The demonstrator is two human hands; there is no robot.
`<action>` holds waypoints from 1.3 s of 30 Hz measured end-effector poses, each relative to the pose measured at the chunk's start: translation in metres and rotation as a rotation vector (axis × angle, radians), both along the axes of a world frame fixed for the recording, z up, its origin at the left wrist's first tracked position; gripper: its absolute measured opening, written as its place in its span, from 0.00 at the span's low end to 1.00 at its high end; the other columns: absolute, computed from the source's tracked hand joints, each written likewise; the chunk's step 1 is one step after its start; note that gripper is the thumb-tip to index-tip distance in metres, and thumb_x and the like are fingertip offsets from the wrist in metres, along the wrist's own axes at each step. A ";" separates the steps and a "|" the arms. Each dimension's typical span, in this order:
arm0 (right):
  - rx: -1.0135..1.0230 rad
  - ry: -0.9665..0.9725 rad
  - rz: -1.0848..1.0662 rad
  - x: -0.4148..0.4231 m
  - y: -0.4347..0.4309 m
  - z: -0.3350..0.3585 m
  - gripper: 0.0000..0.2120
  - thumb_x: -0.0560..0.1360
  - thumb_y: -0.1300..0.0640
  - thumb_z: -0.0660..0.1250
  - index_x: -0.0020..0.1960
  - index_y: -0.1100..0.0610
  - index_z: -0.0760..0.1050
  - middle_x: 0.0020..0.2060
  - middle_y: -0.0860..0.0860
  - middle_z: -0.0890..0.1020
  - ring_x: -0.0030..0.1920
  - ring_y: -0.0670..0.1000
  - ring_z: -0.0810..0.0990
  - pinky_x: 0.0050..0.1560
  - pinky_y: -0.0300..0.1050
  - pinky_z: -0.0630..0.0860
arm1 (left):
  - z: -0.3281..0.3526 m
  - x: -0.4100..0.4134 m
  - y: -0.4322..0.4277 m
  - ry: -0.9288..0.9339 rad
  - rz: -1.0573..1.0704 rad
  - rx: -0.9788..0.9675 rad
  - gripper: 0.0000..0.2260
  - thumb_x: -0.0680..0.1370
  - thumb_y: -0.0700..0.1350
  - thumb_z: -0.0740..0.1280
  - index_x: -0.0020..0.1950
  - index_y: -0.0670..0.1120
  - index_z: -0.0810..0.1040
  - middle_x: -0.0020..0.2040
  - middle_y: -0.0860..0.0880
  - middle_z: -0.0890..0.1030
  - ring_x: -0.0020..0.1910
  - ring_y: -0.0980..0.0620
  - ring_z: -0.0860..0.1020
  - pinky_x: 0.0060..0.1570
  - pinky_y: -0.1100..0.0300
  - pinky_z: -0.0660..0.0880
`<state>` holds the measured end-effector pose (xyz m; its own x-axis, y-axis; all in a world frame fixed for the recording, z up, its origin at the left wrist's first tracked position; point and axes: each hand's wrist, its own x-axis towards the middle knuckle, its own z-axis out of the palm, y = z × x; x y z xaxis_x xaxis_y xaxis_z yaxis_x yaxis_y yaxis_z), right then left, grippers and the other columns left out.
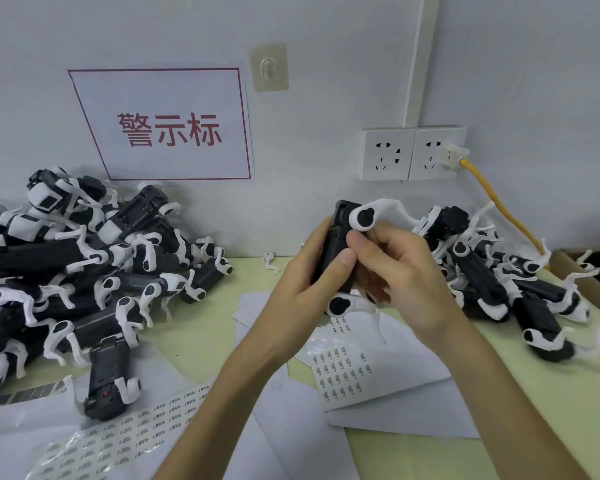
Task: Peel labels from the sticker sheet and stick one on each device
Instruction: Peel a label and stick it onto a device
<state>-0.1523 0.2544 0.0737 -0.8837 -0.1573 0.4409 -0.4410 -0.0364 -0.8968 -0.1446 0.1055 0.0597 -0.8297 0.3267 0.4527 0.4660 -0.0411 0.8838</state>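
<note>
I hold one black device with white curved arms [340, 237] upright above the table's middle. My left hand [309, 275] grips its body from the left, thumb across the front. My right hand [392, 268] wraps the right side, its fingertips pressing on the black face; whether a label lies under them is hidden. A sticker sheet [343, 368] with rows of small labels lies right below the hands. Another label sheet [118, 441] lies at the lower left.
A large pile of the same devices [77, 271] fills the left of the table, one lying apart [108, 379]. A smaller pile [506, 282] sits at the right beside a cardboard box [582, 268]. Loose white papers [395, 410] cover the front. Wall sockets [413, 154] hold a yellow cable [499, 206].
</note>
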 end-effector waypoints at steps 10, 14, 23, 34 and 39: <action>0.052 0.034 0.045 -0.001 0.002 -0.003 0.16 0.80 0.51 0.61 0.34 0.49 0.71 0.26 0.50 0.70 0.27 0.51 0.67 0.27 0.46 0.63 | 0.001 0.000 -0.006 0.023 0.037 -0.049 0.18 0.84 0.49 0.61 0.74 0.59 0.69 0.55 0.46 0.82 0.49 0.55 0.81 0.45 0.66 0.76; 0.095 0.036 0.068 -0.001 0.006 -0.002 0.15 0.80 0.51 0.60 0.35 0.49 0.72 0.27 0.49 0.71 0.28 0.51 0.67 0.28 0.44 0.64 | 0.002 0.001 -0.007 -0.034 0.033 -0.083 0.17 0.85 0.47 0.61 0.75 0.53 0.69 0.46 0.57 0.82 0.43 0.61 0.80 0.43 0.71 0.74; 0.106 0.032 0.084 0.001 0.000 -0.004 0.15 0.78 0.55 0.61 0.35 0.57 0.67 0.26 0.50 0.71 0.26 0.50 0.67 0.27 0.38 0.63 | 0.007 0.001 -0.012 -0.185 0.062 -0.057 0.09 0.79 0.62 0.67 0.49 0.57 0.76 0.36 0.57 0.76 0.33 0.56 0.76 0.32 0.68 0.70; 0.095 0.039 0.013 0.003 -0.008 -0.006 0.15 0.79 0.54 0.61 0.33 0.54 0.69 0.27 0.49 0.70 0.28 0.48 0.68 0.28 0.38 0.64 | -0.001 -0.009 -0.012 -0.209 0.011 -0.018 0.12 0.81 0.58 0.61 0.61 0.61 0.79 0.46 0.57 0.82 0.48 0.54 0.82 0.54 0.53 0.77; 0.077 0.034 0.007 0.005 -0.010 -0.005 0.17 0.79 0.50 0.62 0.32 0.50 0.70 0.28 0.52 0.69 0.28 0.49 0.67 0.28 0.40 0.64 | 0.000 -0.005 -0.011 -0.246 0.023 -0.018 0.14 0.80 0.57 0.61 0.62 0.55 0.77 0.45 0.49 0.78 0.45 0.49 0.78 0.50 0.46 0.73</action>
<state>-0.1473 0.2449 0.0692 -0.8673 -0.1985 0.4565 -0.4708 0.0289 -0.8818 -0.1499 0.0940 0.0599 -0.9216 0.3125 0.2303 0.2373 -0.0159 0.9713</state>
